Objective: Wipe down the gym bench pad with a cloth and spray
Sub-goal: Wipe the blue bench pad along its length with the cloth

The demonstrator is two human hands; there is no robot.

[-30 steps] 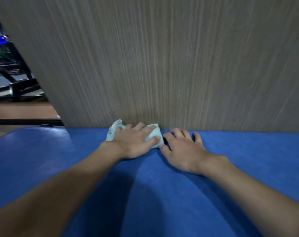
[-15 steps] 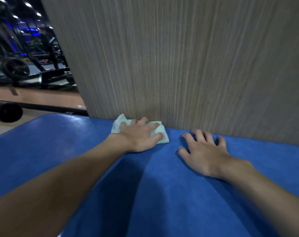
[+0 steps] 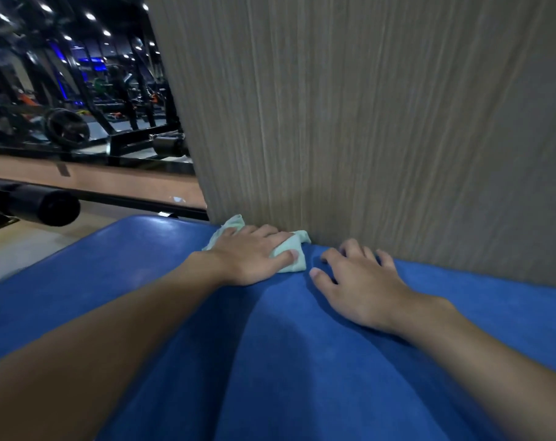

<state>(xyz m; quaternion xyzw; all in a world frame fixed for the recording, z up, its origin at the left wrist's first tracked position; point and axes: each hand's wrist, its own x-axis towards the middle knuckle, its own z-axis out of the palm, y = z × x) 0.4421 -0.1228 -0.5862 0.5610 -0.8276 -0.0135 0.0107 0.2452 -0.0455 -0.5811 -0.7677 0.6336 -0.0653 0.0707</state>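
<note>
Two arms are in view, both bare along their whole visible length. The left forearm and the right forearm are slim and smooth, and each tapers to a narrower wrist. The right wrist shows a slight bony bump on its outer side. The left hand and the right hand are likewise bare, with slender fingers and low knuckle ridges. The left thumbnail is short and rounded, and the right thumbnail has the same trim.
</note>
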